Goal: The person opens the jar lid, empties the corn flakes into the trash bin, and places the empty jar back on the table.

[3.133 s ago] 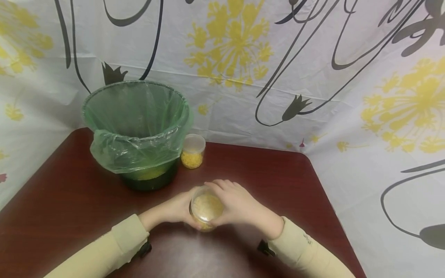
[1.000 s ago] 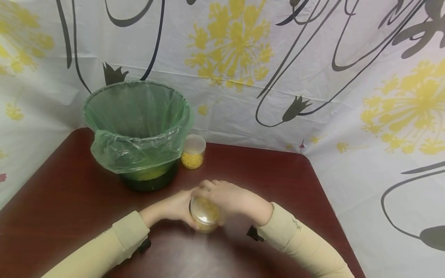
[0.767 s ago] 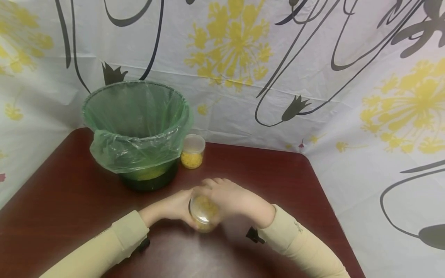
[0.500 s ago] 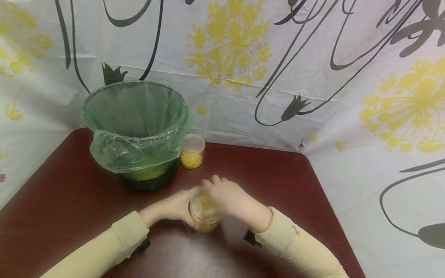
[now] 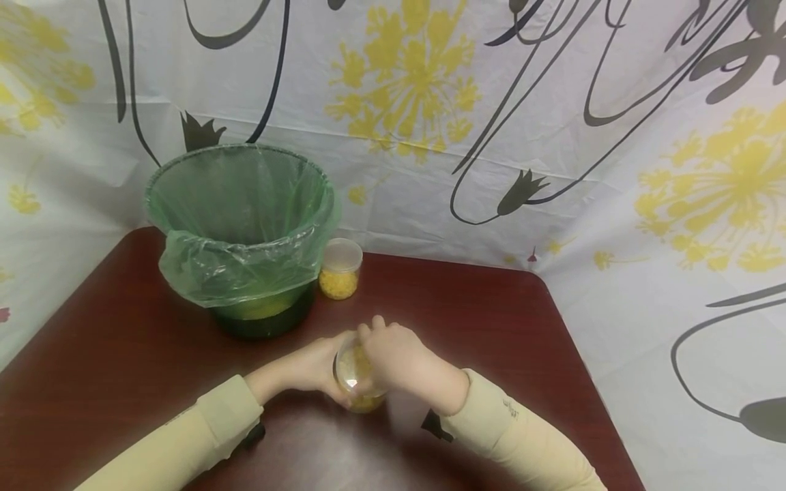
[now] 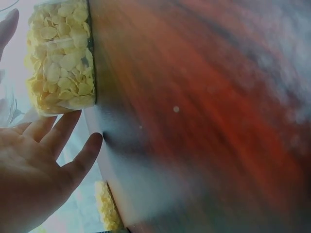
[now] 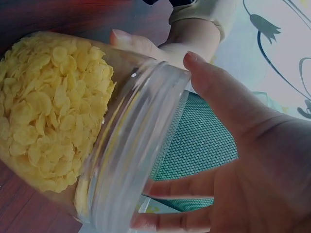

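Note:
A clear jar [image 7: 53, 107] partly filled with small yellow flakes stands upright on the table in front of me. My left hand [image 5: 314, 369] holds the jar's side, its thumb along the near wall. From the right, my right hand [image 5: 396, 356] grips the clear ribbed lid [image 7: 138, 145] at the jar's top. In the right wrist view the thumb lies against one side of the lid's rim and fingertips reach the opposite side. The lid is on the jar. In the head view the right hand hides part of the lid.
A green mesh bin [image 5: 264, 327] with a green plastic bag [image 5: 245, 266] folded over its rim stands at the back left. Beside it is a second lidded jar [image 5: 340, 274] of yellow flakes. Patterned cloth [image 5: 417, 136] hangs behind the dark red table [image 5: 491, 327].
My right hand has shifted and turned on the lid, its fingers lifting and settling again, while the right forearm swung a little left. My left hand and the jar stay about where they were.

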Motion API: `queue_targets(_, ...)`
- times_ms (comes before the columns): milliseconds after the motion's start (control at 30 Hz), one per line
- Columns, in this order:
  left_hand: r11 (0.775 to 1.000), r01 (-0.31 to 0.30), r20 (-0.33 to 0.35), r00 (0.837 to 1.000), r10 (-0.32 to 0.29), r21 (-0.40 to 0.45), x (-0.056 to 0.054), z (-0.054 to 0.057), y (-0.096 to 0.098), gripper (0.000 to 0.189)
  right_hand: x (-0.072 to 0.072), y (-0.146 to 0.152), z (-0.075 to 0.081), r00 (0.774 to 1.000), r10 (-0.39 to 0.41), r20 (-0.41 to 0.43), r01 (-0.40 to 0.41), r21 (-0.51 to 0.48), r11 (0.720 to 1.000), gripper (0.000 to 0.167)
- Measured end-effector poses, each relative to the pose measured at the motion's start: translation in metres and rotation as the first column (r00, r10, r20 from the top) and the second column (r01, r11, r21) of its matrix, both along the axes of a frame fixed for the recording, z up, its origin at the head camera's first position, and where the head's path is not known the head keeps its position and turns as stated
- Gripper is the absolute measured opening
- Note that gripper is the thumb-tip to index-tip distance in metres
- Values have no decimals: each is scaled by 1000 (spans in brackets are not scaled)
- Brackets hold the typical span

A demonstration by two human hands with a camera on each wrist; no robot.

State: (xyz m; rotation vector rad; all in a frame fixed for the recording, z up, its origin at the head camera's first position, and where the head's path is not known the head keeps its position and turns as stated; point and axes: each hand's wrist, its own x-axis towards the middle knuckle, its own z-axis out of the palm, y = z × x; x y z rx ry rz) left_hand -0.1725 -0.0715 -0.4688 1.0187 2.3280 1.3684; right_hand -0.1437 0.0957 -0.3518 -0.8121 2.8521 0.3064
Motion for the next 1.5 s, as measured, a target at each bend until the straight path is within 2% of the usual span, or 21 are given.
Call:
queue_targets(367,1000,-10,-45,999,8,-26,-1,-2,1,98,-6,4,2,995,92,40,-92,-3,996,79)
queue_targets(633,1000,-9,-27,1000,9,-18,0,-1,0,99,-10,7,4,986,141,94,-139,-22,990,79)
queue_targets(1000,1000,-15,19,1000,14,8,1,-1,0,96,-13,13,7,962,232,144,-215,-123,969,87)
queue_targets(1267,1000,-15,2,1000,15,5,3,2,-1,99,-14,15,9,945,304,120,-287,-134,948,82)
queue_targets(1500,1000,-4,-7,1000,4,-2,2,2,-1,102,-14,16,11,940,321,112,-310,-110,944,83)
